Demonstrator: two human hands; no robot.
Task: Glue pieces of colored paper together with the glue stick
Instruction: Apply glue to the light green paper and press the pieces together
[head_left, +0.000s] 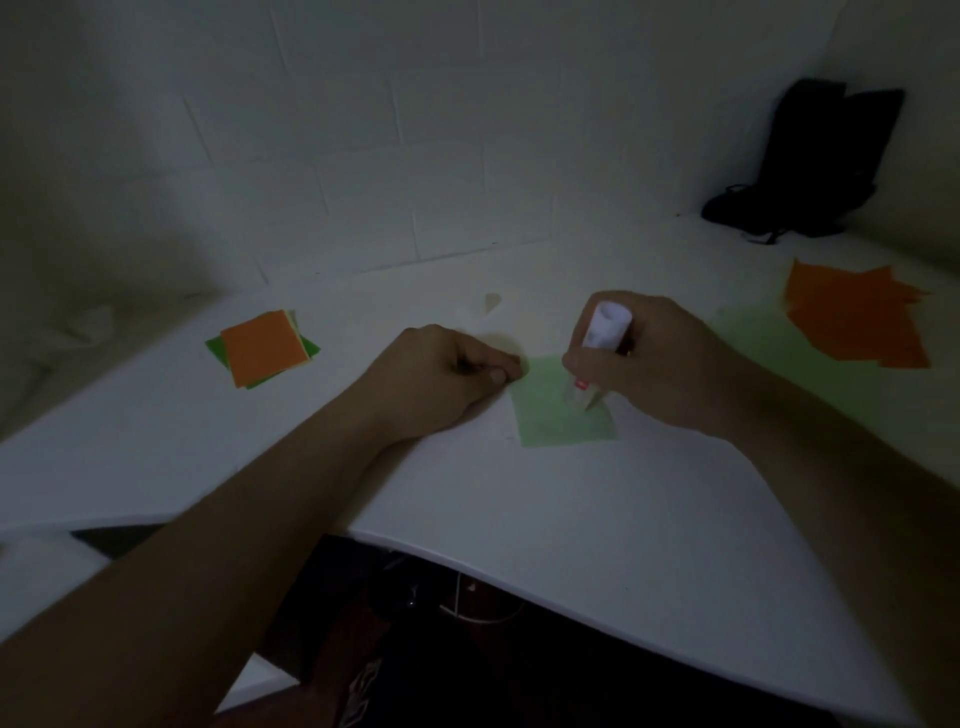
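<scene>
One thin pale-green paper square (563, 410), light and prone to slide on the white table (571, 519), is pinned at its corner by my curled left hand (441, 376) while my right hand (660, 364) grips the white glue stick (597, 348), tip down on it.

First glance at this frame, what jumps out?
The right hand grips a glue stick, tip down on a pale green paper at table centre; the left hand holds its corner. Bright orange sheets lie far right, and an orange-topped stack lies left.
</scene>
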